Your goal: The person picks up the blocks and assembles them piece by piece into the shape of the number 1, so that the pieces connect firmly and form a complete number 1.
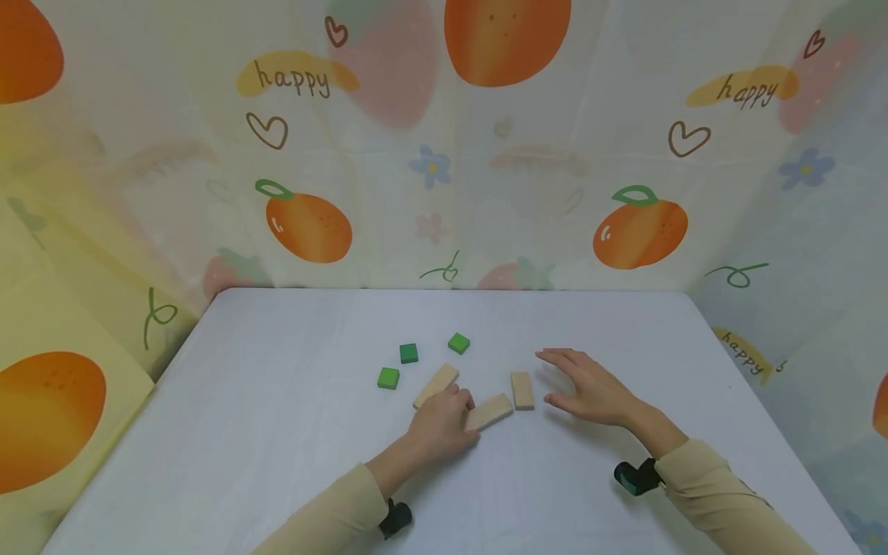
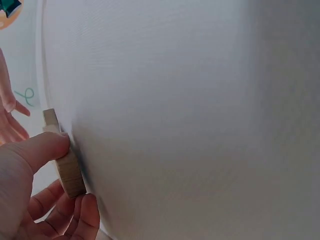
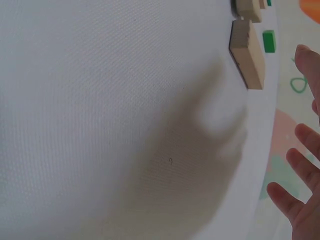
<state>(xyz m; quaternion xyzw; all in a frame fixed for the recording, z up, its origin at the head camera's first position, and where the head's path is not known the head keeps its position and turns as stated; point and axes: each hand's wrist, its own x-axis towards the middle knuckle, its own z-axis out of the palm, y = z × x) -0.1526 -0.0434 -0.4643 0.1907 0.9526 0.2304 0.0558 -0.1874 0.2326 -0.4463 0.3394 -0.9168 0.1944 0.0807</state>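
My left hand (image 1: 441, 425) pinches a flat, pale wooden block (image 1: 489, 413) between thumb and fingers, low over the white table. In the left wrist view the thumb lies along one side of this block (image 2: 71, 175) and the fingertips are at its near end. Behind the hand is a second wooden block (image 1: 440, 382), its lower end partly covered by the fingers. A third wooden block (image 1: 523, 391) lies just right of the held one. To the right of that, my right hand (image 1: 593, 389) hovers above the table with fingers spread, holding nothing.
Beyond the wooden blocks lie three small green blocks: one at left (image 1: 388, 378), a darker one (image 1: 408, 353) and one farther right (image 1: 459, 343). A white cloth covers the table (image 1: 277, 432). A fruit-patterned curtain (image 1: 472, 216) hangs along the back and sides.
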